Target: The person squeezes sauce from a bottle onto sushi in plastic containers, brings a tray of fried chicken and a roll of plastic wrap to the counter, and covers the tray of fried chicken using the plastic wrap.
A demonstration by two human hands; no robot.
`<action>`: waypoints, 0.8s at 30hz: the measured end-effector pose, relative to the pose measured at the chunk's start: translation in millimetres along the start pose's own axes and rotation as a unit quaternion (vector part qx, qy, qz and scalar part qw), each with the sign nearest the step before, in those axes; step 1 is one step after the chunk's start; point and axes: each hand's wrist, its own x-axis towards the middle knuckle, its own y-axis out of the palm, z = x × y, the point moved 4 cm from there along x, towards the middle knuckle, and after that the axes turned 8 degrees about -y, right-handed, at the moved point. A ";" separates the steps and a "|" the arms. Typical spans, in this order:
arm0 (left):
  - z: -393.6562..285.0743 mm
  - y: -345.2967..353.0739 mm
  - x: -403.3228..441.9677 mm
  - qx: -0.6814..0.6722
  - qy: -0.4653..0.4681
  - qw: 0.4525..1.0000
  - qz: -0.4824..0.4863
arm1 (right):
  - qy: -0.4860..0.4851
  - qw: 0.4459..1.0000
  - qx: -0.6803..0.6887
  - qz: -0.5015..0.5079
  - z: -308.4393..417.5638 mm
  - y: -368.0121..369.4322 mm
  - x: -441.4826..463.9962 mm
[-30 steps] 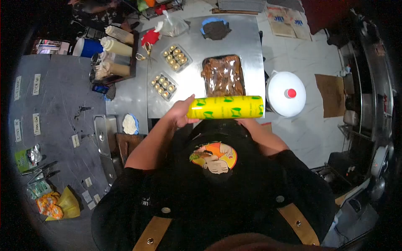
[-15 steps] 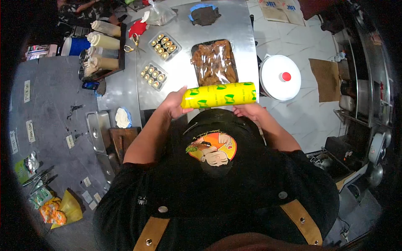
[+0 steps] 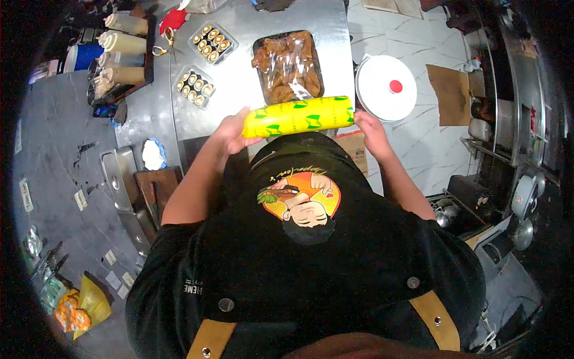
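Note:
A yellow roll with green leaf marks (image 3: 299, 117) lies crosswise in front of my apron, at the near edge of the steel table (image 3: 239, 66). My left hand (image 3: 234, 131) grips its left end. Around its right end are the bent fingers of my right hand (image 3: 372, 133). Just beyond the roll sits a black tray of brown meat (image 3: 288, 66), with shiny clear film over it. To its left are two clear boxes of small round rolls, the upper box (image 3: 212, 43) and the lower box (image 3: 194, 87).
Scissors (image 3: 164, 45) lie beside a rack of squeeze bottles (image 3: 123, 43) at the upper left. A white round lid with a red knob (image 3: 385, 88) is right of the table. Steel pans (image 3: 127, 179) and a wooden board (image 3: 158, 186) stand at left.
The table and its contents have shifted up and left in view. My right hand, earlier mostly behind the roll, now shows at its right end, and the forearm has swung outward.

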 end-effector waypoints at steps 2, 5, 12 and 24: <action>4.0 1.6 -7.2 -0.001 0.010 1.000 0.016 | 0.040 0.998 0.000 0.049 4.1 3.1 -6.2; 8.6 4.2 -5.7 -0.009 0.013 1.000 0.024 | 0.045 0.996 0.071 0.031 -2.9 18.5 -10.4; 11.7 4.0 -12.7 -0.012 0.041 0.999 0.033 | 0.057 0.994 0.082 0.042 9.1 18.2 -10.7; 18.1 -5.6 1.1 0.040 0.145 0.988 0.048 | 0.146 0.981 0.087 0.090 16.7 25.1 -10.6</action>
